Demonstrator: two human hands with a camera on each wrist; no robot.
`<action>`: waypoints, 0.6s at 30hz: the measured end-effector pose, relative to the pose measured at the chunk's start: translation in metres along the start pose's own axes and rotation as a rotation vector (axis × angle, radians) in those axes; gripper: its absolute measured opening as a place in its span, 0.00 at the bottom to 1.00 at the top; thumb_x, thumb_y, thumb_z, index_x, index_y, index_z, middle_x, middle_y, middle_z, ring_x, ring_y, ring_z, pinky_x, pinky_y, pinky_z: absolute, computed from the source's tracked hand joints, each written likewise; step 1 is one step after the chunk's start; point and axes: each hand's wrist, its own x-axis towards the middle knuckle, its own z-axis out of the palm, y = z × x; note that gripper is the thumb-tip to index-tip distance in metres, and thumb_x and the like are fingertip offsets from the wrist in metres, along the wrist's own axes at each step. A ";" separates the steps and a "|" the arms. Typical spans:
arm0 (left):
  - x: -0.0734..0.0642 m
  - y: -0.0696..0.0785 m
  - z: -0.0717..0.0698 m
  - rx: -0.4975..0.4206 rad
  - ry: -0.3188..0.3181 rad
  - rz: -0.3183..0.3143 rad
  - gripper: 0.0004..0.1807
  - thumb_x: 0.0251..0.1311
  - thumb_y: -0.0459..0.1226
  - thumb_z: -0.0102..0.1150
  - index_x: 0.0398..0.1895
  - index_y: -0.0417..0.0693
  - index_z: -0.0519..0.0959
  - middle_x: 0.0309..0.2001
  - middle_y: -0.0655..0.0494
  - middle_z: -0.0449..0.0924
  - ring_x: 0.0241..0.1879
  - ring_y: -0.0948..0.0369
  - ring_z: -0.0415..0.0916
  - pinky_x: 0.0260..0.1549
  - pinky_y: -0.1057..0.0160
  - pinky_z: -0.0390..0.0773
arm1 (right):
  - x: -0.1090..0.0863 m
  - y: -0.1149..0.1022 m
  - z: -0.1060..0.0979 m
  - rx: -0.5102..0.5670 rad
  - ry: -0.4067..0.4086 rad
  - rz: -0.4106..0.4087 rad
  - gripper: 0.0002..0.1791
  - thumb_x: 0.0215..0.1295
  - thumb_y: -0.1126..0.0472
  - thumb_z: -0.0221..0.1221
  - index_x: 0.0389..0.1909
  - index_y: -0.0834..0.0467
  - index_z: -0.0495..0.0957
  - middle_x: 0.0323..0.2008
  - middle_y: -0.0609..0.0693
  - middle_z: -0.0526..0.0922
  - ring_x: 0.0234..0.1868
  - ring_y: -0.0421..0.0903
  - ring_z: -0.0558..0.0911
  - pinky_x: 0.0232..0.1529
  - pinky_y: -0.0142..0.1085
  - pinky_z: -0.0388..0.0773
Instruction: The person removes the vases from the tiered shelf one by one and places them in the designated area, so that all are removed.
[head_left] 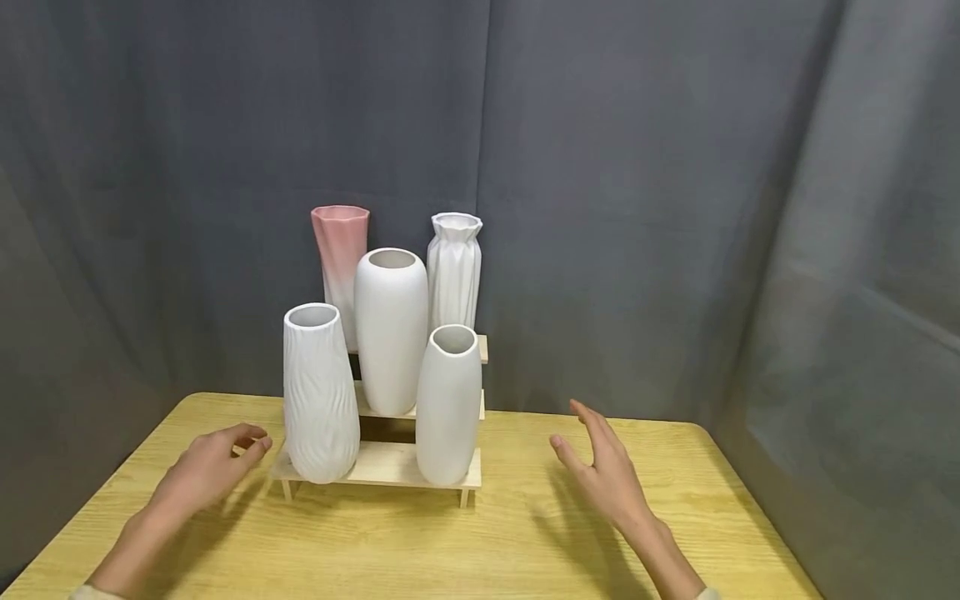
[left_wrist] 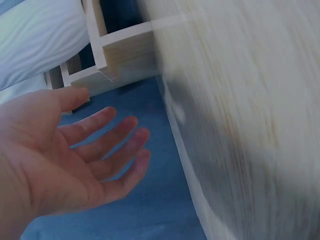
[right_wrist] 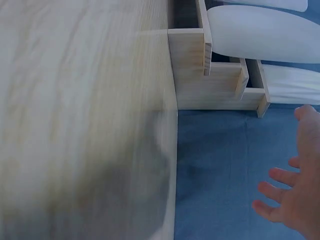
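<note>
My left hand (head_left: 210,467) hovers over the table just left of the stand, fingers loosely bent and holding nothing. Nearest to it is a white vase with wavy ridges (head_left: 321,396), upright on the lowest step. To the right of the stand my right hand (head_left: 606,475) is raised above the table, thumb and fingers apart, touching nothing. A smooth white vase (head_left: 448,408) stands at the right end of the lowest step. Behind it a taller smooth white vase (head_left: 392,333) occupies the middle step. A pink-and-white vase (head_left: 341,250) and a pleated white vase (head_left: 455,275) stand at the back.
The stepped wooden stand (head_left: 386,464) sits on a light wooden table (head_left: 360,542), left of its middle. Grey curtains (head_left: 600,208) close off the back and both sides. The table's rounded back corners lie near the cloth.
</note>
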 end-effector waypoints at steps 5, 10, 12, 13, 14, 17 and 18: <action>-0.001 0.000 0.000 -0.103 -0.032 -0.034 0.26 0.77 0.49 0.51 0.59 0.34 0.79 0.49 0.39 0.82 0.41 0.47 0.83 0.34 0.49 0.83 | 0.006 -0.014 -0.001 0.003 -0.012 -0.049 0.39 0.74 0.38 0.56 0.78 0.53 0.60 0.70 0.51 0.69 0.69 0.57 0.68 0.62 0.63 0.71; -0.002 0.004 -0.002 -0.231 -0.071 -0.103 0.26 0.77 0.48 0.52 0.63 0.33 0.76 0.52 0.34 0.79 0.39 0.50 0.83 0.33 0.55 0.84 | 0.011 -0.028 -0.001 0.031 -0.020 -0.070 0.38 0.74 0.39 0.58 0.78 0.50 0.60 0.68 0.49 0.70 0.69 0.54 0.69 0.63 0.62 0.71; -0.001 0.007 -0.001 -0.308 -0.081 -0.119 0.27 0.77 0.46 0.53 0.63 0.31 0.74 0.52 0.34 0.78 0.39 0.50 0.82 0.33 0.56 0.85 | 0.013 -0.033 -0.002 0.045 -0.019 -0.073 0.38 0.74 0.40 0.58 0.78 0.49 0.60 0.68 0.49 0.71 0.68 0.54 0.69 0.63 0.62 0.70; -0.002 0.008 -0.002 -0.353 -0.081 -0.129 0.26 0.77 0.45 0.54 0.64 0.30 0.73 0.52 0.34 0.77 0.39 0.50 0.82 0.34 0.56 0.86 | 0.014 -0.036 -0.001 0.051 -0.019 -0.081 0.38 0.74 0.41 0.58 0.78 0.49 0.60 0.68 0.50 0.71 0.68 0.54 0.69 0.63 0.63 0.70; -0.003 0.008 -0.003 -0.402 -0.087 -0.142 0.26 0.76 0.44 0.54 0.64 0.29 0.73 0.52 0.34 0.77 0.39 0.50 0.82 0.34 0.57 0.87 | 0.015 -0.040 0.000 0.054 -0.020 -0.086 0.38 0.74 0.41 0.59 0.78 0.49 0.60 0.68 0.50 0.71 0.68 0.54 0.69 0.63 0.63 0.70; -0.005 0.007 -0.002 -0.532 -0.113 -0.170 0.26 0.76 0.41 0.55 0.65 0.27 0.70 0.54 0.35 0.76 0.42 0.49 0.81 0.39 0.56 0.87 | 0.017 -0.047 0.003 0.045 -0.016 -0.110 0.38 0.74 0.41 0.59 0.78 0.49 0.60 0.67 0.50 0.72 0.68 0.53 0.70 0.62 0.62 0.71; -0.006 0.006 -0.001 -0.575 -0.123 -0.186 0.26 0.76 0.40 0.55 0.66 0.27 0.70 0.54 0.36 0.76 0.44 0.49 0.81 0.41 0.56 0.86 | 0.018 -0.049 0.004 0.043 -0.017 -0.116 0.38 0.74 0.41 0.59 0.78 0.49 0.60 0.67 0.50 0.72 0.67 0.53 0.71 0.62 0.62 0.71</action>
